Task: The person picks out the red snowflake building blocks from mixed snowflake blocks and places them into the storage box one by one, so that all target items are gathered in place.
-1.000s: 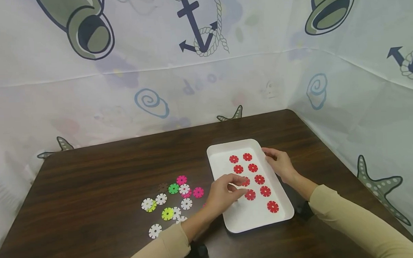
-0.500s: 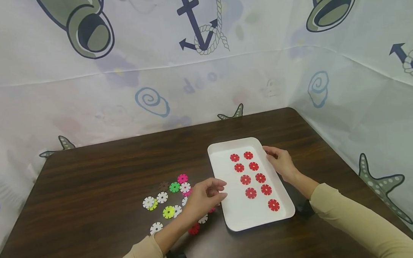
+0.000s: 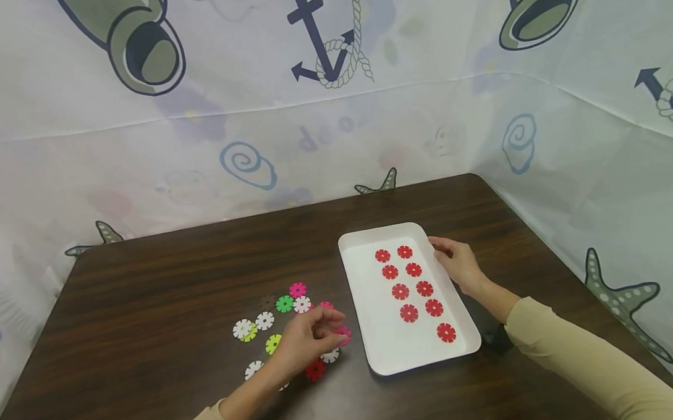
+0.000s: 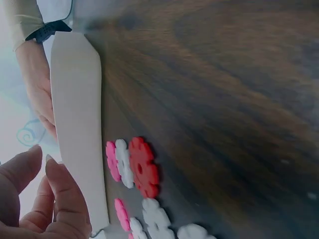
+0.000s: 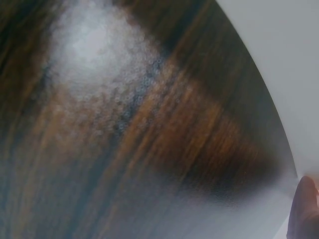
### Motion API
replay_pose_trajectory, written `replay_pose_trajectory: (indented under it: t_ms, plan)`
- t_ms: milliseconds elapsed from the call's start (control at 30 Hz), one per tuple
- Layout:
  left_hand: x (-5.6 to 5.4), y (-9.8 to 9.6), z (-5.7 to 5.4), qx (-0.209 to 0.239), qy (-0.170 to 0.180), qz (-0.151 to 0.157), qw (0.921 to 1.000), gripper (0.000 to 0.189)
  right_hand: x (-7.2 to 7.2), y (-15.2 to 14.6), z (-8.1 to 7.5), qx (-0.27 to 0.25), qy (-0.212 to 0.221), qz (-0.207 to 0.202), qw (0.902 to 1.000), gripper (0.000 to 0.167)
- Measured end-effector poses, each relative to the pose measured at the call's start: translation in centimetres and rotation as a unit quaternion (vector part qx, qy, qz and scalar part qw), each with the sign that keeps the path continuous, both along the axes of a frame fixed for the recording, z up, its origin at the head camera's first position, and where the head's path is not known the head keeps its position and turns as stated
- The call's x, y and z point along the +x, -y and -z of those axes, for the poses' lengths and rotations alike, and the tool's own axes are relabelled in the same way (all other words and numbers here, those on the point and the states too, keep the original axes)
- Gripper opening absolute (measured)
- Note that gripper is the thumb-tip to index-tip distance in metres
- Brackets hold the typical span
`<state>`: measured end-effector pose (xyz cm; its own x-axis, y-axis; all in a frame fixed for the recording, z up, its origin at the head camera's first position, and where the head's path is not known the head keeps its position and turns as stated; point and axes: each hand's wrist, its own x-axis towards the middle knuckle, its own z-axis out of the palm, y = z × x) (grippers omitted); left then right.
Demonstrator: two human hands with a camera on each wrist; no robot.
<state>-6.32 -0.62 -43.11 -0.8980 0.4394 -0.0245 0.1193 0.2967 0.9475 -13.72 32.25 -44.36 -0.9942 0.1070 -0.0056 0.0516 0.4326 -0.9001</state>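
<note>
My left hand hovers over a loose cluster of slotted plastic discs, its fingers loosely bent and nothing between them. Near its fingertips are a pink disc, a white disc and a red disc. In the left wrist view a gap shows between thumb and fingers. A white tray bears several red discs in two columns. My right hand holds the tray's right rim near its far corner; the right wrist view catches only a fingertip at the tray's edge.
White discs, yellow ones, a green disc and a dark brown disc lie left of the tray on the dark wood table. Patterned white cloth hangs along the back and right side.
My left hand has moved left from above the tray to over the loose discs. The red discs in the tray have kept their places, and my right hand stays at the rim.
</note>
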Motion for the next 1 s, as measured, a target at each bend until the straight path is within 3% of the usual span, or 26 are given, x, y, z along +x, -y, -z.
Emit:
replay_pose_trajectory:
  t_ms: [433,667,1000]
  plan:
    - [1.5,3.8,1.3,-0.072,-0.018,-0.029,0.9968,0.037,0.0,0.1,-0.1,0.004,0.005,0.003,1.0000,0.042]
    - [2.1,4.5,1.8,-0.127,-0.032,-0.044,0.9905,0.039,0.0,0.0,0.1,0.007,0.005,0.005,1.0000,0.042]
    - [2.3,4.5,2.6,-0.173,-0.110,-0.044,0.9777,0.031,0.1,0.1,-0.2,-0.003,0.004,0.003,1.0000,0.042]
